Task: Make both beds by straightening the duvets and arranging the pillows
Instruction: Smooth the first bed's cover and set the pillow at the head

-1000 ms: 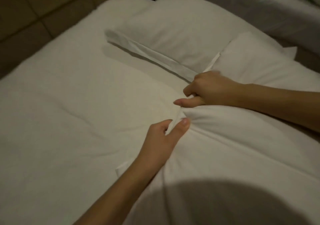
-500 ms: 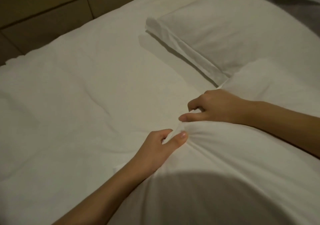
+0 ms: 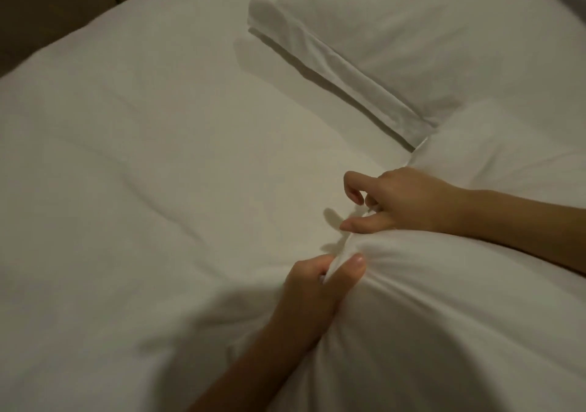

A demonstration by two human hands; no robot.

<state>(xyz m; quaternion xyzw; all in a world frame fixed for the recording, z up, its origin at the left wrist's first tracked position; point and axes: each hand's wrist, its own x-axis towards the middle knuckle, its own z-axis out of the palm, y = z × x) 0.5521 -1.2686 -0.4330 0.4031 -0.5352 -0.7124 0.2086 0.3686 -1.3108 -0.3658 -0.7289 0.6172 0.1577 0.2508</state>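
right grip [image 3: 396, 201] looser than before, left [image 3: 320, 280] pinching duvet [image 3: 444, 300]

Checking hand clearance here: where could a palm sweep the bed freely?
Free: the broad flat sheet left of both hands, bordered by the pillow above. Crowded: the bunched duvet edge where the left hand pinches and the right hand hovers.

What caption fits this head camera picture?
Left hand pinches the white duvet edge, right hand beside it, below a pillow.
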